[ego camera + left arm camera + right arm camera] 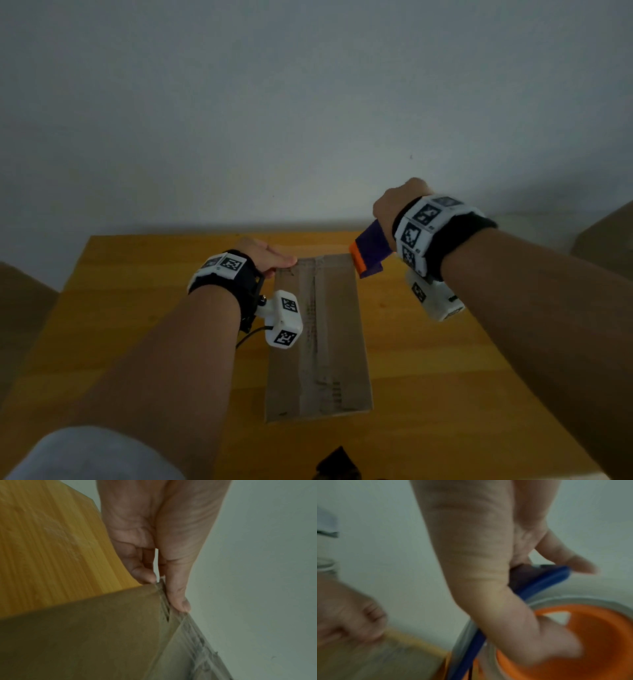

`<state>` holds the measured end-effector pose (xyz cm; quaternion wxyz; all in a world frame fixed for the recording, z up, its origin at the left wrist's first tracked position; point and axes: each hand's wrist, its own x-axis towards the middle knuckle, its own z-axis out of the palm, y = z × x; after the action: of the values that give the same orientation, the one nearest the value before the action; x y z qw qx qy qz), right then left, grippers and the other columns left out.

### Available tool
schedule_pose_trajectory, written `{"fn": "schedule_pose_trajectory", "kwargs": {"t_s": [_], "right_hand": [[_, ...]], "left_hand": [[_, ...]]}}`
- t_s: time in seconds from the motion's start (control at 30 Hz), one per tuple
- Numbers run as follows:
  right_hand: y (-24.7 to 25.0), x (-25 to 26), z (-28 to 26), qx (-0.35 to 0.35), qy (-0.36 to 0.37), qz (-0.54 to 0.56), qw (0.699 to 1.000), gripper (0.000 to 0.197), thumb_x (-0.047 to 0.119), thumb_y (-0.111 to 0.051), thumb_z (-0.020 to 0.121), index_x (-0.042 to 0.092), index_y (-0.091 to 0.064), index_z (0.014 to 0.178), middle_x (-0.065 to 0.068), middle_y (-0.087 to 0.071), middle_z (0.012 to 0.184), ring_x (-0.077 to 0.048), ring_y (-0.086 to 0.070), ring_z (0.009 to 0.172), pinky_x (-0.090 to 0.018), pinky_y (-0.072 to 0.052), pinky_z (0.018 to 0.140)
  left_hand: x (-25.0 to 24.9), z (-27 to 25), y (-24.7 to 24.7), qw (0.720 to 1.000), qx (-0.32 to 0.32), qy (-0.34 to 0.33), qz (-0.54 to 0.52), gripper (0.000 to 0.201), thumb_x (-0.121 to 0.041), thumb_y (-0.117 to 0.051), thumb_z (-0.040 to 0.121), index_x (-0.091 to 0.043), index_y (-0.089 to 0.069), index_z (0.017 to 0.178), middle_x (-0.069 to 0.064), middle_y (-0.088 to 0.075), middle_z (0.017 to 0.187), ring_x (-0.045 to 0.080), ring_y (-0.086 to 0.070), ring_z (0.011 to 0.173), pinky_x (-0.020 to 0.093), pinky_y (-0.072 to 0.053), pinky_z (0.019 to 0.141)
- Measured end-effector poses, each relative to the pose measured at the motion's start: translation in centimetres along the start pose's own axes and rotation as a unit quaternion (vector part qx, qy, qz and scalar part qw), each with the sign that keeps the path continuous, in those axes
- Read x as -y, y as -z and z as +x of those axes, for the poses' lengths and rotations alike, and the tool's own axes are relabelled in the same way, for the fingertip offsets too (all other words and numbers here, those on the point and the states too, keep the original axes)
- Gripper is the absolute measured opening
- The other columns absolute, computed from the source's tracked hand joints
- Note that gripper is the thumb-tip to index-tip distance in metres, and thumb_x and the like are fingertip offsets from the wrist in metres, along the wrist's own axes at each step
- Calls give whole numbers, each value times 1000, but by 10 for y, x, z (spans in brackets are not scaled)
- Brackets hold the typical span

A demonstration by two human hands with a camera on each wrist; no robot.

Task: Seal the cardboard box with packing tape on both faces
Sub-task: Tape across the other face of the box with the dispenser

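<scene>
Fingers (178, 599) of the left hand (263, 255) lie straight against the far left corner of the cardboard box (318, 339), thumb on its top edge, pressing rather than curling round it. Beneath everything, the yellow wooden table (428, 377) carries the box, which lies flat near the middle with a strip of clear tape (320, 329) running lengthwise down its top face. Above the box's far right corner, the right hand (394, 209) is wrapped around a blue and orange tape dispenser (368, 251), thumb (513, 622) hooked into its orange core, holding it off the table.
</scene>
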<state>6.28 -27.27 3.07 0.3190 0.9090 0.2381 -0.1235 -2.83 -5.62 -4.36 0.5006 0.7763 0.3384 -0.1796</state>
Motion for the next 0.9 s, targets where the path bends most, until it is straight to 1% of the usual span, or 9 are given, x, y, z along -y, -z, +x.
{"fn": "schedule_pose_trajectory", "kwargs": {"t_s": [0.07, 0.1, 0.2, 0.33, 0.43, 0.53, 0.6, 0.77, 0.9], "right_hand": [[6, 21, -10, 27, -15, -20, 999, 18, 17, -58, 80, 15, -63, 63, 4, -44, 50, -15, -47, 46, -22, -38, 54], [1, 29, -13, 6, -24, -50, 998, 23, 16, -58, 80, 15, -58, 57, 1, -50, 50, -16, -53, 45, -25, -44, 54], [-27, 37, -19, 46, -43, 18, 998, 19, 31, -66, 84, 12, -67, 82, -4, -68, 77, -21, -69, 74, -30, -54, 64], [-69, 13, -24, 64, -99, 175, 978, 55, 64, -70, 68, 17, -61, 93, 1, -61, 72, -19, -60, 68, -27, -43, 55], [-97, 9, -23, 75, -130, 258, 954, 48, 55, -64, 80, 11, -60, 98, 0, -54, 70, -22, -58, 72, -30, -45, 60], [-117, 20, -21, 51, -118, 277, 952, 33, 34, -60, 89, 11, -61, 112, -5, -60, 85, -24, -60, 77, -32, -48, 64], [-129, 31, -19, 58, -106, 302, 946, 24, 25, -58, 90, 14, -61, 111, -5, -62, 88, -25, -60, 77, -32, -49, 63], [-145, 50, -22, 67, -101, 306, 944, 16, 26, -64, 86, 15, -53, 88, -5, -60, 84, -25, -56, 75, -33, -45, 64], [-144, 59, -23, 103, -100, 281, 949, 28, 35, -69, 81, 14, -59, 98, -2, -54, 82, -26, -63, 87, -33, -49, 69]], "left_hand": [[1, -2, 0, 1000, -1, -1, -1, 31, -32, -87, 62, -15, -61, 67, 5, -67, 77, 23, -61, 80, 45, -55, 93], [2, -3, 0, 1000, -1, 0, -1, 32, -32, -87, 62, -16, -60, 65, 5, -66, 74, 23, -60, 79, 46, -55, 93], [5, -3, 3, 1000, -3, -1, 3, 34, -32, -86, 63, -17, -57, 58, 6, -64, 70, 23, -59, 77, 48, -55, 92], [6, -2, 3, 1000, 3, -7, 7, 32, -34, -84, 66, -17, -58, 62, 6, -65, 75, 23, -60, 80, 46, -54, 94], [6, 1, 2, 1000, 10, -9, 4, 33, -33, -84, 67, -16, -56, 62, 7, -64, 75, 23, -58, 80, 48, -53, 95], [6, 2, 2, 1000, 16, -8, 7, 34, -31, -83, 69, -15, -54, 62, 9, -64, 80, 23, -57, 79, 46, -53, 96], [5, 2, 2, 1000, 20, -6, -1, 33, -29, -82, 70, -15, -53, 64, 5, -63, 77, 21, -58, 77, 42, -53, 96], [6, 4, 1, 1000, 20, -6, -7, 34, -30, -83, 68, -16, -53, 64, 1, -61, 76, 20, -58, 84, 40, -53, 96], [7, 4, 0, 999, 23, -12, -21, 33, -27, -82, 70, -17, -51, 65, 0, -59, 75, 19, -58, 87, 39, -53, 96]]}}
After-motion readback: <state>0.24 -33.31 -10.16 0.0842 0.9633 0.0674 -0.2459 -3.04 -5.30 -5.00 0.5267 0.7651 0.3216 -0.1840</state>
